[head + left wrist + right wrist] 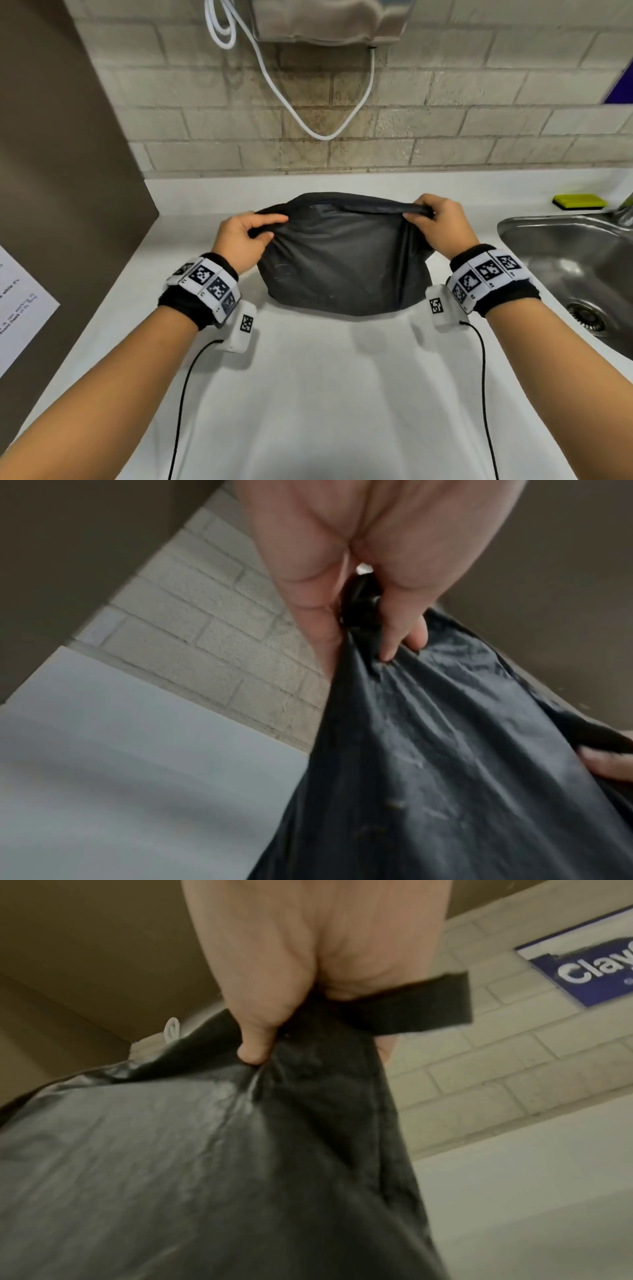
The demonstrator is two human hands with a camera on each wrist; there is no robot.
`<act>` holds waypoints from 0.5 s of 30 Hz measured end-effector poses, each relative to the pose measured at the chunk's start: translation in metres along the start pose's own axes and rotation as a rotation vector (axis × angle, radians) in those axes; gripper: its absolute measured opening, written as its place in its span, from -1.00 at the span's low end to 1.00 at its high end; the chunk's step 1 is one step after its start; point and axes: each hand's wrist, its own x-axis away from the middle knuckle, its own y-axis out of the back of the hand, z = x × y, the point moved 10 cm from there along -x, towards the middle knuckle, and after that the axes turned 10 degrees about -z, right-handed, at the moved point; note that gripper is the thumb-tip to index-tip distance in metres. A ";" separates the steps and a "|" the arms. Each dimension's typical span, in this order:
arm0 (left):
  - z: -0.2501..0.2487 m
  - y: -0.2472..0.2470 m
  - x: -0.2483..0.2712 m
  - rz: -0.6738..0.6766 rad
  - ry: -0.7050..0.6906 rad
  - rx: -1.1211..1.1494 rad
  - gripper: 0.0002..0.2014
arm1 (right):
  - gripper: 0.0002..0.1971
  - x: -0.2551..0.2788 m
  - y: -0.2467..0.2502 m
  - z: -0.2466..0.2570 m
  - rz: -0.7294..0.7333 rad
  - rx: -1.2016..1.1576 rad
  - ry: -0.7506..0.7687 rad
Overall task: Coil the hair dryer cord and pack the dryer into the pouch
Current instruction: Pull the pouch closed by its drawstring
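Observation:
A black fabric pouch stands on the white counter, bulging, with its top edge stretched between my hands. My left hand pinches the pouch's left top corner; in the left wrist view the left hand has the pouch bunched between thumb and fingers. My right hand grips the right top corner, and the right wrist view shows the right hand clamping the pouch and a black strap. The hair dryer itself is not visible. A white cord hangs on the brick wall above.
A steel sink lies at the right, with a yellow sponge behind it. A brown panel with a paper sheet stands at the left. A grey wall unit hangs overhead. A blue sign is on the brick wall.

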 end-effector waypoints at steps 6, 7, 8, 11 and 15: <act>0.000 0.012 -0.018 0.045 0.100 -0.025 -0.55 | -0.70 -0.023 0.017 0.015 -0.063 -0.073 0.042; 0.003 0.011 -0.019 0.062 0.137 -0.008 -0.54 | -0.63 -0.024 0.016 0.015 -0.055 -0.084 0.051; 0.007 0.008 -0.019 0.084 0.175 0.007 -0.53 | -0.59 -0.025 0.013 0.015 -0.038 -0.107 0.059; 0.021 0.001 -0.021 0.159 0.289 0.006 -0.54 | -0.56 -0.025 0.001 0.012 0.037 -0.169 0.104; 0.040 -0.006 -0.033 0.225 0.358 -0.076 -0.54 | -0.43 -0.026 -0.022 0.000 0.218 -0.221 0.105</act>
